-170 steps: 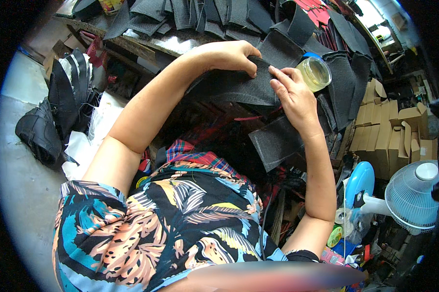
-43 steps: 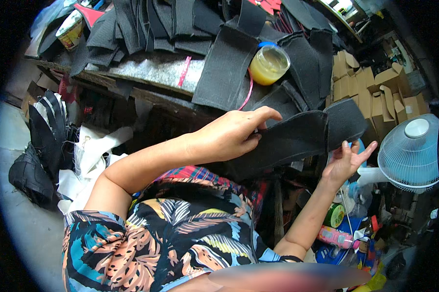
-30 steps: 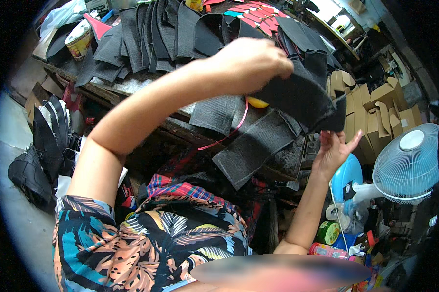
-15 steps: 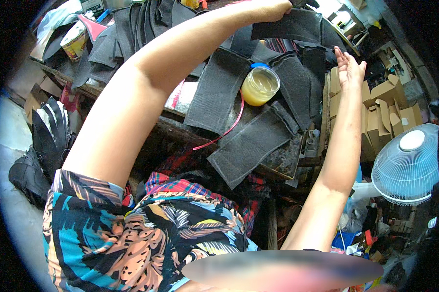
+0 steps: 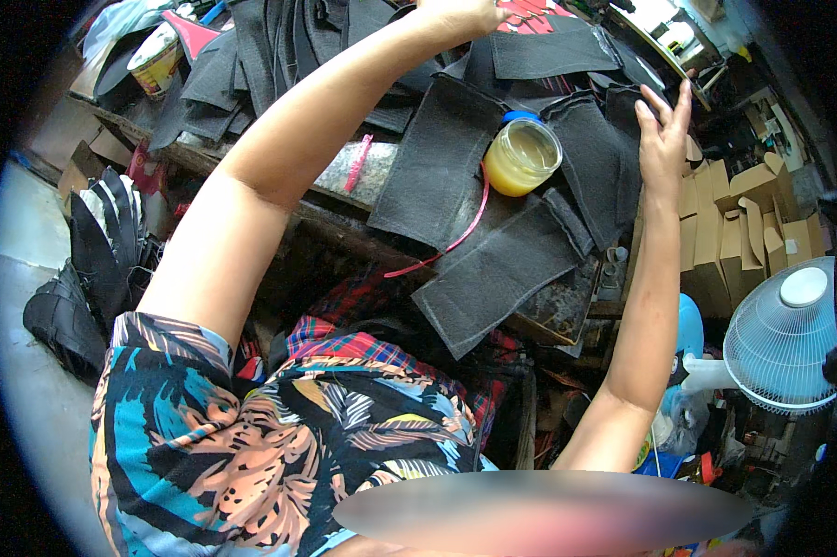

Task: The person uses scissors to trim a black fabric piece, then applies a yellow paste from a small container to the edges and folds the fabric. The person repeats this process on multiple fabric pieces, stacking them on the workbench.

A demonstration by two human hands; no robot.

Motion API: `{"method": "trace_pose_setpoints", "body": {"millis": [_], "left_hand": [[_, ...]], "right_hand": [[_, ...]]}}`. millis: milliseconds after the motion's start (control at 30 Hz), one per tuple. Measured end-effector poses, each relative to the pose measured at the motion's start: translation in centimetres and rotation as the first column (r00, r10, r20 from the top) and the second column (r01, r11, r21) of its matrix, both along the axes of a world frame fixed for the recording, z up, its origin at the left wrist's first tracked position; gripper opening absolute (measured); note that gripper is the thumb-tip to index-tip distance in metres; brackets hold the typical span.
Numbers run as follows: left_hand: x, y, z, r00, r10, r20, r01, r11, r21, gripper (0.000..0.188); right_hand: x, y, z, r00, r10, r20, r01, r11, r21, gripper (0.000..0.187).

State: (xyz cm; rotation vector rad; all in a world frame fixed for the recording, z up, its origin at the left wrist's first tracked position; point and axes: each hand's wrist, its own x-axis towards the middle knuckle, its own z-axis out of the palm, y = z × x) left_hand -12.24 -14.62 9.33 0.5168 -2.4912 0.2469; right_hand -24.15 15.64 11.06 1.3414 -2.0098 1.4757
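Observation:
My left hand (image 5: 465,17) reaches to the far side of the bench, partly cut off by the top edge. Its fingers point right, beside red patterned material (image 5: 535,20); whether they grip anything I cannot tell. A black textile piece (image 5: 555,56) lies just nearer than that material. Fingers spread and holding nothing, my right hand (image 5: 664,135) is raised at the bench's right side. Between my arms stands a clear jar (image 5: 522,158) of yellowish liquid or paste with a blue rim behind it, among flat black panels (image 5: 497,274).
Stacked black pieces (image 5: 288,46) and a white-and-yellow tub (image 5: 155,63) occupy the far left. A pink cord (image 5: 463,237) hangs over the near edge. Open cardboard boxes (image 5: 739,223) and a white-and-blue fan (image 5: 782,334) stand at right. Black bundled goods (image 5: 70,306) rest at left.
My left hand has moved left, away from the black piece at the far side, and more red material shows there. My right hand's fingers have spread wider. The whole view has shifted slightly.

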Motion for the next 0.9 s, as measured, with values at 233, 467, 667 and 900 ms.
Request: {"method": "trace_pose_setpoints", "body": {"millis": [233,467,667,900], "left_hand": [[2.1,-0.2,-0.6,0.955,-0.246,-0.169,0.288,0.616,0.733,0.025],[0.4,-1.8,2.3,0.716,-0.004,-0.698,0.698,0.013,0.716,0.015],[1.1,-1.5,4.5,0.623,0.058,-0.780,0.752,-0.317,0.577,0.015],[2.4,-2.2,7.1,0.589,0.185,-0.787,0.784,-0.369,0.500,0.023]], "right_hand": [[-3.9,-5.7,0.9,0.835,-0.125,-0.536,0.328,0.896,0.301,0.077],[-5.2,-6.2,-0.2,0.910,-0.198,-0.364,0.378,0.757,0.533,0.079],[-5.2,-5.9,0.0,0.890,-0.215,-0.403,0.413,0.755,0.509,0.079],[-5.4,-6.2,0.1,0.829,-0.261,-0.494,0.520,0.686,0.509,0.077]]}}
